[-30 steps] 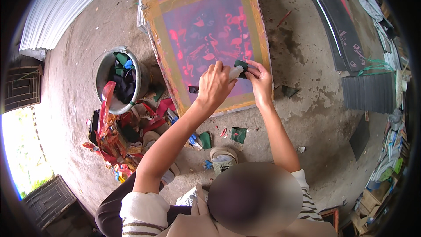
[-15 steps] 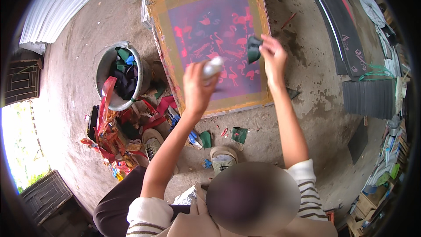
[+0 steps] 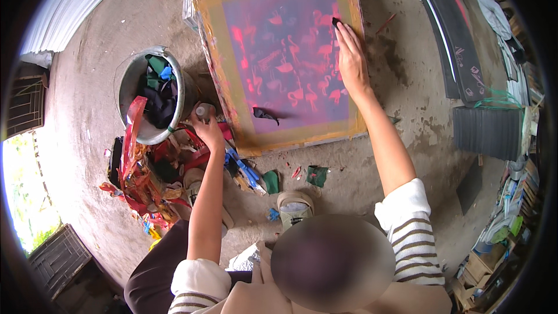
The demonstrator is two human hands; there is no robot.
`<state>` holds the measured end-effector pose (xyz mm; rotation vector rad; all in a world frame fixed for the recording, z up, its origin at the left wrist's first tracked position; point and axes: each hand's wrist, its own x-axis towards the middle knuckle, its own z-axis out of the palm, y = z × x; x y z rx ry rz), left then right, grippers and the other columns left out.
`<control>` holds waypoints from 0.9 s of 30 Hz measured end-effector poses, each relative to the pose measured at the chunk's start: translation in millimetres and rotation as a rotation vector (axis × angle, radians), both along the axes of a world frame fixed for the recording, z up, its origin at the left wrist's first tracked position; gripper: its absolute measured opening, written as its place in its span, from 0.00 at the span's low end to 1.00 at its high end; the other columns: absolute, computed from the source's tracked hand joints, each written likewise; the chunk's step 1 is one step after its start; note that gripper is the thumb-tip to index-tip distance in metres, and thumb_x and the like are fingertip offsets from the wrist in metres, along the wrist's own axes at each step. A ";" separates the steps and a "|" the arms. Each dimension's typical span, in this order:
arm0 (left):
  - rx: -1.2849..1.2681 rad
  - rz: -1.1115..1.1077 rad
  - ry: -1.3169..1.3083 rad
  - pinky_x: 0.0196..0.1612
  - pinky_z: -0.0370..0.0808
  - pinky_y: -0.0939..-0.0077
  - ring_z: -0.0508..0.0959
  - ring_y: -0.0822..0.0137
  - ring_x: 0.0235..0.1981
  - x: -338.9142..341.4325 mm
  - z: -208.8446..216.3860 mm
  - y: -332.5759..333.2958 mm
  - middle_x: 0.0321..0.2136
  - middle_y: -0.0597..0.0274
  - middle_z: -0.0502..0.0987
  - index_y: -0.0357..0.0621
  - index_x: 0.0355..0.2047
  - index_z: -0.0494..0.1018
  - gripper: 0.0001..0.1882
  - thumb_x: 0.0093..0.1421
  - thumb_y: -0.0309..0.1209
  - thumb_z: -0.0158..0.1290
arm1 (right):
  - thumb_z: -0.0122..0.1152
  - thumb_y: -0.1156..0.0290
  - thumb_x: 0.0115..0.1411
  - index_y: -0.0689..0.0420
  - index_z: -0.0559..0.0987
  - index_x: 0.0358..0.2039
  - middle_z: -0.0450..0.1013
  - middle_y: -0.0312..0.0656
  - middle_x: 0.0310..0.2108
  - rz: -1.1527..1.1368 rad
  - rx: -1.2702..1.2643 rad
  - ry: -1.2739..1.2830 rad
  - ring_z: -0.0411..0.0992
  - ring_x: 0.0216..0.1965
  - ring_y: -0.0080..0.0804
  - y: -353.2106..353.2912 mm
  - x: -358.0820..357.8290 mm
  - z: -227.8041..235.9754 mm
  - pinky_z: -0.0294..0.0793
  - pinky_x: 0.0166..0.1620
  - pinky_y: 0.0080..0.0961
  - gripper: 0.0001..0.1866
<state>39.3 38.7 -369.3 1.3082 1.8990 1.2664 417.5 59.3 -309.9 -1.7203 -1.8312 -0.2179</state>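
Note:
A silk-screen frame with brown-taped borders lies in front of me, its purple mesh patterned with pink flamingos. Near the mesh's upper right edge, my right hand presses a dark cloth scrap against it, mostly covered by the fingers. My left hand is wrapped round a small pale bottle, between the bucket and the frame's left side. Another black cloth scrap rests crumpled on the lower left of the mesh, apart from both hands.
A metal bucket of dark and green rags stands left of the frame. Crumpled red and orange plastic scraps heap below it. Green cloth pieces lie near my shoes. A stack of dark sheets stands at the right.
My left hand has carried the bottle from over the mesh leftward to beside the bucket. My right hand has moved up and brought its scrap down onto the mesh.

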 end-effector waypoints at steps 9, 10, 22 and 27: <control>0.031 0.020 0.037 0.55 0.68 0.63 0.70 0.56 0.53 15.8 -0.6 -7.1 0.51 0.51 0.68 0.36 0.55 0.65 0.24 0.60 0.28 0.57 | 0.43 0.67 0.68 0.58 0.60 0.65 0.51 0.44 0.68 0.005 -0.335 0.018 0.47 0.70 0.39 -151.3 -59.1 -56.5 0.44 0.71 0.37 0.25; 0.040 0.011 0.085 0.55 0.67 0.63 0.70 0.55 0.52 15.8 0.1 -8.6 0.52 0.50 0.68 0.36 0.55 0.65 0.24 0.60 0.28 0.57 | 0.46 0.66 0.67 0.57 0.59 0.65 0.52 0.41 0.68 -0.003 -0.248 -0.002 0.48 0.70 0.37 -132.3 -54.1 -61.2 0.45 0.70 0.39 0.27; 0.173 0.036 0.243 0.60 0.59 0.53 0.62 0.45 0.58 34.2 44.1 -10.7 0.55 0.44 0.61 0.35 0.57 0.60 0.28 0.56 0.22 0.56 | 0.44 0.67 0.68 0.59 0.55 0.67 0.49 0.44 0.69 -0.054 -0.215 0.031 0.47 0.70 0.42 -62.1 -46.8 -30.0 0.48 0.70 0.38 0.28; 0.376 -0.139 0.397 0.63 0.56 0.49 0.61 0.48 0.60 46.9 49.5 -20.9 0.56 0.48 0.60 0.37 0.56 0.62 0.26 0.56 0.23 0.54 | 0.59 0.83 0.55 0.58 0.74 0.55 0.69 0.42 0.55 -0.074 -0.182 0.091 0.64 0.58 0.41 -132.6 -52.1 -32.1 0.67 0.61 0.33 0.25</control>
